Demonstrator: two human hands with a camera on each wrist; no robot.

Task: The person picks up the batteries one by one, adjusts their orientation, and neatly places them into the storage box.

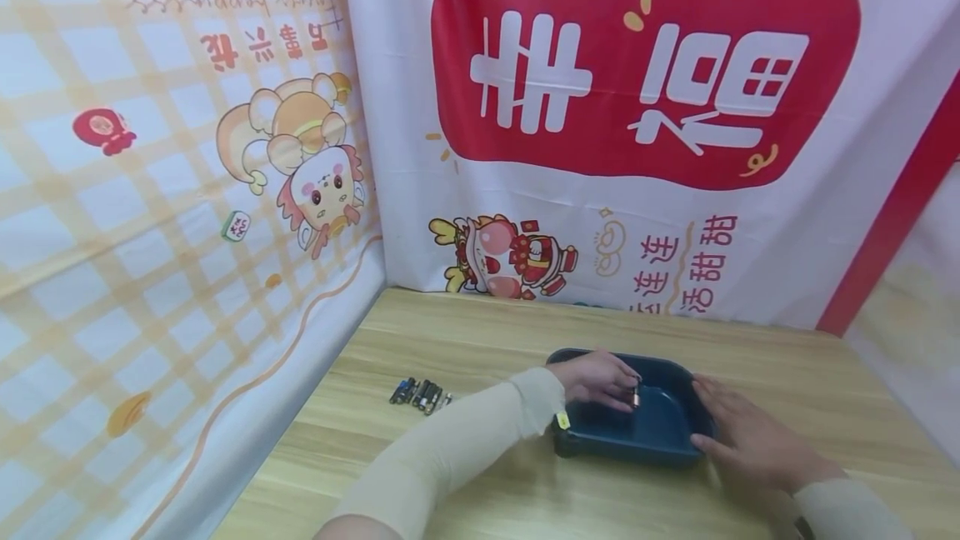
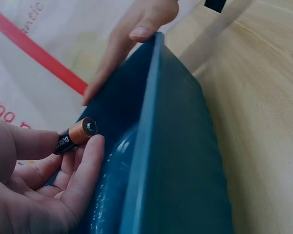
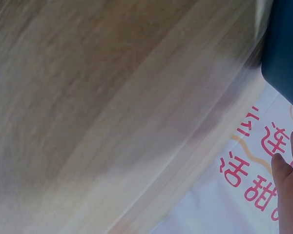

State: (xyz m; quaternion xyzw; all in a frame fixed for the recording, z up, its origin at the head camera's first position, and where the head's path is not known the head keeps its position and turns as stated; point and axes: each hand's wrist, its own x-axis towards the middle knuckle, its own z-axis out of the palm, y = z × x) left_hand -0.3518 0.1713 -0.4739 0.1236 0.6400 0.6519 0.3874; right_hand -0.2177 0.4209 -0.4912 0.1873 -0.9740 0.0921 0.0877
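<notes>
Battery (image 2: 75, 136) was pinched by the left grip (image 1: 600, 377) over the blue bin (image 1: 663, 413).
The left grip was narrowed to the battery's width between thumb and fingers, one end left exposed, perhaps for a light, controlled hold. The bin's right end was touched by the right grip (image 1: 750, 427), its fingers nearly straight, seemingly for steadiness. Farther left, other batteries (image 1: 427, 396) were grouped on the desk (image 1: 315, 440), probably for easy reach.
</notes>
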